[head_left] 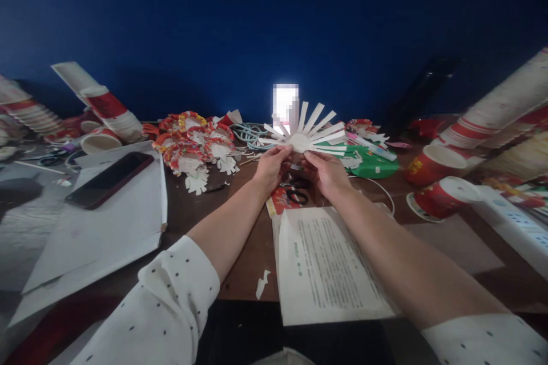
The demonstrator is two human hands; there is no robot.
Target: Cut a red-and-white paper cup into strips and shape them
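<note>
Above the middle of the table, both hands hold up a paper cup cut into strips. Its white strips fan outward around a round base. My left hand pinches the lower left side, thumb on top. My right hand is closed on the lower right strips; its fingertips are partly hidden. Below the hands, black-handled scissors lie on a red printed piece. Nearer me is a printed sheaf of paper. A green sheet with white scraps lies behind my right hand.
Left are a phone on white board and stacked paper cups. Red-and-white paper crafts lie behind my left hand. At right stand red cups, leaning cup stacks and a power strip. A dark blue wall rises behind.
</note>
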